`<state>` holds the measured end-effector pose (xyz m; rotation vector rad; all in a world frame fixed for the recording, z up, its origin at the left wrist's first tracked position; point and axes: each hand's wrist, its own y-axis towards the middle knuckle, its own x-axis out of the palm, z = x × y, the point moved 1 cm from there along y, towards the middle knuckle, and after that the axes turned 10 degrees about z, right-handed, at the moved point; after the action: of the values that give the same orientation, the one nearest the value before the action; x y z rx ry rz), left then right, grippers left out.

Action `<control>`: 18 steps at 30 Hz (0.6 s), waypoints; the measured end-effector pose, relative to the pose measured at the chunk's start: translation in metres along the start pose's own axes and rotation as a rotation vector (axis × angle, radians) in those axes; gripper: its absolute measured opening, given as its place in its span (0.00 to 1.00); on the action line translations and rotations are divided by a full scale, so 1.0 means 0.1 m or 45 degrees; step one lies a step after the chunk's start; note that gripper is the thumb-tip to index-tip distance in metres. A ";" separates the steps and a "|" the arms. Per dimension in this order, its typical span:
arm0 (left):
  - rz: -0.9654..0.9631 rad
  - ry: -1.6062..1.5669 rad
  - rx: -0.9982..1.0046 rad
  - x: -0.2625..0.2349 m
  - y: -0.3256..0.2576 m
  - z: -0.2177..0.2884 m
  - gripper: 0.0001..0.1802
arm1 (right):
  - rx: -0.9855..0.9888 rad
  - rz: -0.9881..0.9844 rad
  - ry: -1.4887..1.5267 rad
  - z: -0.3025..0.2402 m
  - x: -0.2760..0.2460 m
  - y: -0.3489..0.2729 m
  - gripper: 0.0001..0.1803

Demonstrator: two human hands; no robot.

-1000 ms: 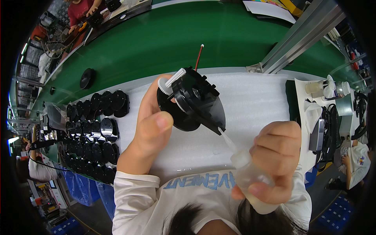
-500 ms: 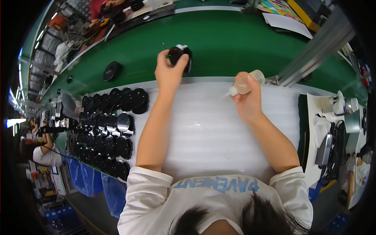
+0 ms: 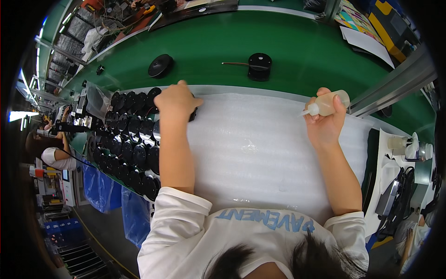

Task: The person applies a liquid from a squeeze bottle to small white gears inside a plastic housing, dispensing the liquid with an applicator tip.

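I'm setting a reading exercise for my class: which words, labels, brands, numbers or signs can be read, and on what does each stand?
White shirt: large light-blue capitals, mostly readable, upside down in view; I won't copy the wording.
Colourful printed sheet: print too small and blurred to read.
Squeeze bottle in the right hand: no lettering visible.

White shirt [image 3: 272, 244] — blue lettering [image 3: 267, 219] across it, short sleeves [image 3: 181, 207].

Bottle [image 3: 331, 103] in right grip [image 3: 324, 126], black parts [image 3: 140, 153]
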<state>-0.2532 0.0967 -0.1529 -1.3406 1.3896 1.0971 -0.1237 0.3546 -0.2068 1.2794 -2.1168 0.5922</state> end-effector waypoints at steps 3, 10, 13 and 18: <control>-0.039 -0.039 -0.013 0.04 0.06 -0.20 0.34 | -0.035 -0.052 -0.024 -0.03 0.07 -0.06 0.20; -0.157 -0.056 0.043 0.07 0.09 -0.18 0.37 | -0.049 -0.005 -0.050 -0.10 0.16 -0.17 0.20; -0.145 -0.068 0.041 0.12 0.09 -0.19 0.36 | -0.075 -0.074 -0.050 -0.12 0.18 -0.19 0.20; -0.078 -0.237 0.040 -0.21 -0.12 -0.20 0.34 | -0.101 -0.109 -0.029 -0.20 0.23 -0.23 0.22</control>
<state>-0.2411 0.0814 -0.1285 -1.2177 1.2173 1.1245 -0.1063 0.3431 -0.1748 1.3305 -2.0715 0.4547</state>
